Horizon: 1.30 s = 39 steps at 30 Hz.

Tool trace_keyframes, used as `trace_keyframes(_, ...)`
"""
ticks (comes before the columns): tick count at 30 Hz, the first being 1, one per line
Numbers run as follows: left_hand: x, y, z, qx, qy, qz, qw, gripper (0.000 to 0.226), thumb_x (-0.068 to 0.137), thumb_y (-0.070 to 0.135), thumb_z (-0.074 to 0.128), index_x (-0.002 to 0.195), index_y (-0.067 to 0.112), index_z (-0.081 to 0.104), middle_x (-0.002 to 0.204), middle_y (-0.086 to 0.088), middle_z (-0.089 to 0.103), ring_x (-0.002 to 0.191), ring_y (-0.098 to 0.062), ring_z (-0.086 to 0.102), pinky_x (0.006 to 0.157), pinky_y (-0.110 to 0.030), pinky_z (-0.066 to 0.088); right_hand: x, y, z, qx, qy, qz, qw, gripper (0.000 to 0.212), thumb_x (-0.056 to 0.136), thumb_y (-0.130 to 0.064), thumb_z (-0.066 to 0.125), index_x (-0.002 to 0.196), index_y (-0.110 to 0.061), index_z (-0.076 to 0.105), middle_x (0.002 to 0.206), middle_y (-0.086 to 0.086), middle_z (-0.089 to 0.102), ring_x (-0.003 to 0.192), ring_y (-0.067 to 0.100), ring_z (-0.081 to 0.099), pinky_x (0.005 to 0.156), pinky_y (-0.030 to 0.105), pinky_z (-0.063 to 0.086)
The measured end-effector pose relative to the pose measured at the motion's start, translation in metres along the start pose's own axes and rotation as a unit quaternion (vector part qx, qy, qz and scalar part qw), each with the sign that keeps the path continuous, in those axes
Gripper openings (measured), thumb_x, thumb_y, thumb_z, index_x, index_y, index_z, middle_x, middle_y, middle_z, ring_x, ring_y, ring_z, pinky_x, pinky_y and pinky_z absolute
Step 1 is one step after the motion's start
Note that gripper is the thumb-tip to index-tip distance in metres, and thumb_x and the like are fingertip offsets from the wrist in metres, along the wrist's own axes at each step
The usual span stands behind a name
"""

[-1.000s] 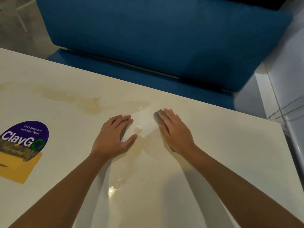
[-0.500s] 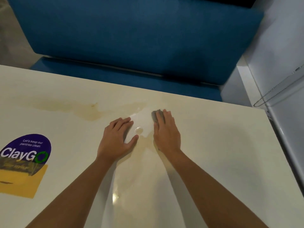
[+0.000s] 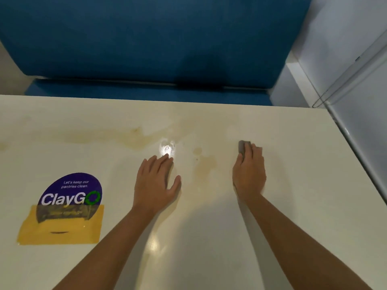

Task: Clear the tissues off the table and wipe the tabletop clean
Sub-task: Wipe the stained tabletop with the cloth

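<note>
A cream tabletop [image 3: 209,237] fills the lower view. My right hand [image 3: 249,172] presses flat on a small grey cloth [image 3: 242,146], only its far edge showing past my fingertips. My left hand [image 3: 156,181] lies flat on the table, fingers apart, holding nothing. Between and beyond the hands spreads a brownish stain [image 3: 134,137], with a paler patch [image 3: 204,170] between the hands. A glossy wet spot [image 3: 167,148] shines just past my left fingertips. No tissues are in view.
A purple "ClayGo" sticker [image 3: 71,195] with yellow tape [image 3: 60,229] over its lower half sits at the left. A blue bench seat [image 3: 146,49] runs behind the table's far edge. A white wall ledge [image 3: 356,126] borders the right side.
My right hand has slid the grey cloth to the right, away from my left hand. The left hand stays planted. The view has tilted, showing the table squarer.
</note>
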<state>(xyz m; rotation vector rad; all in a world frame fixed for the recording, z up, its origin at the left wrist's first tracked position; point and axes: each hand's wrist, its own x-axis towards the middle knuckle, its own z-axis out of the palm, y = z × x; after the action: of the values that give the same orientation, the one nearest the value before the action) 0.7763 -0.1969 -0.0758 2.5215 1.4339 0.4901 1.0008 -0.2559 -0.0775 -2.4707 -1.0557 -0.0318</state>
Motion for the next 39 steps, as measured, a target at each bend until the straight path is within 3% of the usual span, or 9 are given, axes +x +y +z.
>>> trace_keyframes(3,-0.012,-0.013,-0.005,0.034,-0.016,-0.004,0.999,0.062,0.08,0.053,0.04,0.12,0.012,0.061,0.13,-0.004,0.057,0.121,-0.031,0.047,0.107,-0.043,0.029,-0.025,-0.038,0.009,0.004,0.03,-0.05,0.998,0.036,0.091,-0.007,0.053,0.126,-0.002,0.054,0.126,0.016,0.058,0.12,0.036,0.051,0.099,0.046,0.045)
trace_keyframes(6,-0.018,-0.023,-0.007,0.055,-0.042,0.012,0.997,0.067,0.082,0.058,0.035,0.129,0.015,0.055,0.136,-0.004,0.052,0.128,-0.033,0.043,0.109,-0.045,0.027,-0.048,-0.05,0.009,0.006,-0.001,-0.185,0.983,0.038,0.085,-0.008,0.063,0.122,-0.007,0.059,0.121,0.007,0.062,0.119,0.026,0.052,0.094,0.035,0.046)
trace_keyframes(11,-0.018,-0.026,-0.006,0.069,-0.041,0.029,0.996,0.068,0.084,0.059,0.033,0.131,0.014,0.052,0.138,-0.006,0.05,0.129,-0.034,0.041,0.109,-0.04,0.017,-0.059,-0.013,-0.016,0.046,-0.131,-0.254,0.957,0.04,0.095,-0.03,0.04,0.132,-0.023,0.051,0.138,-0.008,0.049,0.133,0.003,0.031,0.108,0.013,0.018)
trace_keyframes(14,-0.019,-0.026,-0.005,0.057,-0.044,0.026,0.997,0.069,0.084,0.06,0.032,0.133,0.015,0.05,0.14,-0.005,0.048,0.132,-0.033,0.037,0.111,-0.042,0.018,-0.055,0.01,-0.025,0.038,-0.093,-0.19,0.977,0.04,0.097,-0.03,0.039,0.136,-0.025,0.046,0.144,-0.011,0.04,0.136,0.001,0.025,0.11,0.017,0.02)
trace_keyframes(19,-0.018,-0.026,-0.004,0.053,-0.047,0.02,0.997,0.069,0.083,0.061,0.032,0.133,0.016,0.05,0.14,-0.004,0.047,0.132,-0.032,0.037,0.111,-0.045,0.023,-0.053,-0.012,-0.004,-0.016,-0.002,0.019,1.0,0.039,0.097,-0.017,0.039,0.135,-0.01,0.046,0.141,0.007,0.045,0.133,0.026,0.038,0.107,0.041,0.036)
trace_keyframes(24,-0.018,-0.027,-0.005,0.052,-0.049,0.022,0.997,0.07,0.084,0.061,0.032,0.134,0.017,0.049,0.141,-0.004,0.047,0.133,-0.032,0.037,0.11,-0.046,0.024,-0.07,-0.047,0.004,-0.028,-0.005,-0.142,0.989,0.039,0.084,-0.012,0.052,0.122,-0.007,0.058,0.121,0.009,0.061,0.116,0.03,0.056,0.099,0.034,0.043)
trace_keyframes(29,-0.018,-0.027,-0.006,0.055,-0.051,0.023,0.997,0.069,0.084,0.062,0.032,0.134,0.018,0.05,0.141,-0.003,0.046,0.133,-0.031,0.036,0.111,-0.043,0.021,-0.083,-0.014,-0.014,0.022,-0.131,-0.267,0.955,0.04,0.095,-0.028,0.039,0.132,-0.02,0.051,0.137,-0.006,0.05,0.133,0.008,0.035,0.11,0.018,0.019)
trace_keyframes(34,-0.018,-0.027,-0.004,0.051,-0.049,0.022,0.997,0.069,0.083,0.062,0.032,0.133,0.018,0.05,0.141,-0.003,0.047,0.133,-0.03,0.036,0.111,-0.043,0.021,-0.069,0.015,-0.025,0.025,-0.091,-0.179,0.979,0.042,0.097,-0.034,0.036,0.136,-0.025,0.046,0.144,-0.011,0.041,0.134,-0.006,0.022,0.113,0.018,0.017)
trace_keyframes(39,-0.018,-0.027,-0.004,0.044,-0.046,0.02,0.998,0.07,0.083,0.062,0.032,0.133,0.017,0.05,0.141,-0.004,0.047,0.133,-0.031,0.036,0.111,-0.045,0.023,-0.073,-0.022,-0.002,-0.029,-0.023,-0.028,0.999,0.041,0.095,-0.018,0.037,0.133,-0.006,0.049,0.138,0.009,0.049,0.132,0.027,0.04,0.109,0.038,0.033)
